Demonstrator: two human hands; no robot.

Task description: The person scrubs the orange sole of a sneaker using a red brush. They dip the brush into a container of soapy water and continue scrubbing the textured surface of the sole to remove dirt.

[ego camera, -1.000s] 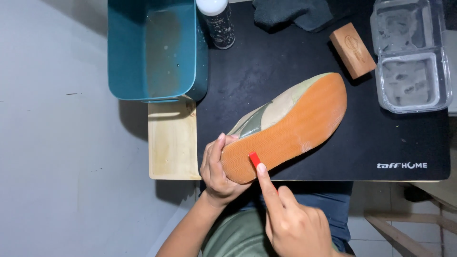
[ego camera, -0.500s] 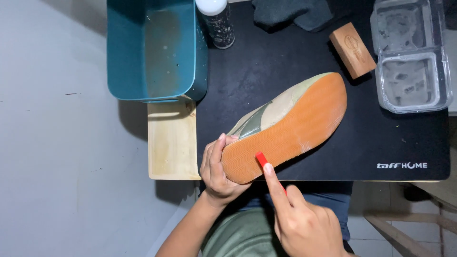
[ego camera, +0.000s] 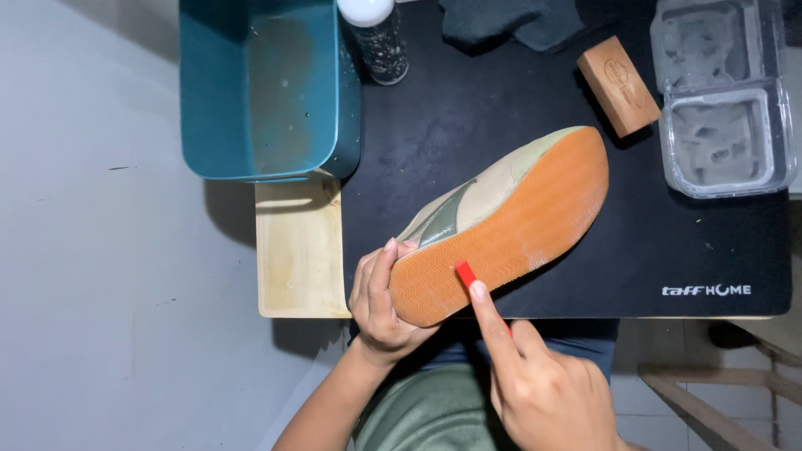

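I see the sneaker (ego camera: 501, 225) lying tilted on its side on the black mat (ego camera: 668, 250), orange sole facing up, heel end hanging over the near edge. My left hand (ego camera: 380, 305) is curled around that heel, fingers wrapped against the upper. My right hand (ego camera: 543, 384) pinches a small red tool (ego camera: 464, 274), index finger stretched along it, tip pressed on the sole. Beyond the toe sits a wooden block (ego camera: 618, 85), with 2 clear plastic trays (ego camera: 723, 96) to its right. A teal tub (ego camera: 263, 88) stands left, above a wooden board (ego camera: 299, 259), beside a bottle (ego camera: 376, 38).
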